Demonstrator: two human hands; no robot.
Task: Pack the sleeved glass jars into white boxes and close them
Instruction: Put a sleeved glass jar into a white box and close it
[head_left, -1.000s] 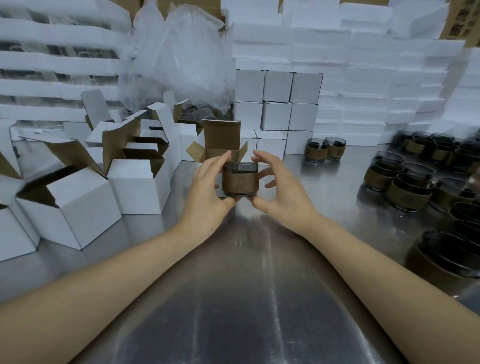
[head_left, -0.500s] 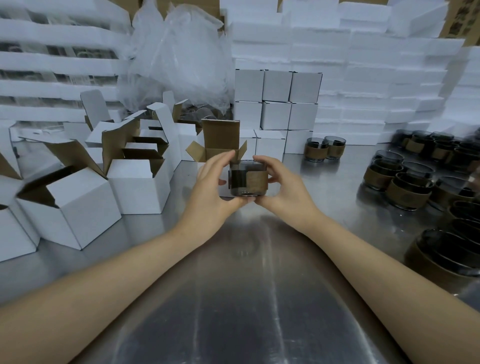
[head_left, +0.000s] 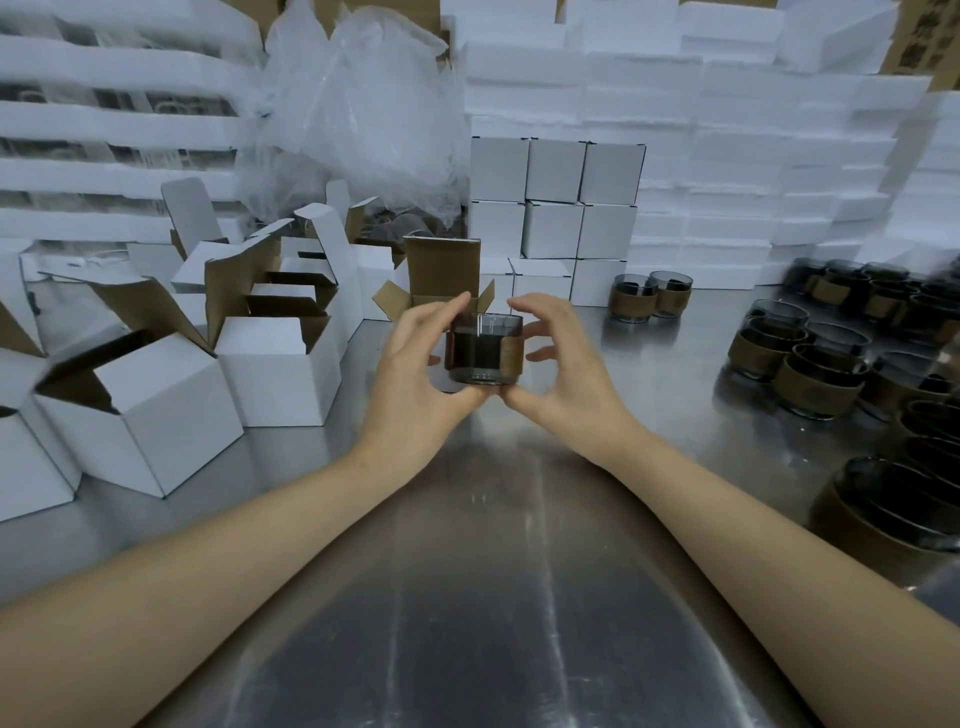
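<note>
The left hand (head_left: 415, 384) holds a jar (head_left: 483, 353) up over the middle of the tabletop (head_left: 467, 571), fingers curled round it. The right hand (head_left: 566, 384) has its thumb under the jar; I cannot tell if its curved fingers touch. An open box (head_left: 441, 270) stands just behind. More jars (head_left: 810, 374) sit at the right.

Only one view here: wide-angle cam on the person's head, facing forward and down over the desk (head_left: 467, 597), sitting pretty close above it.
</note>
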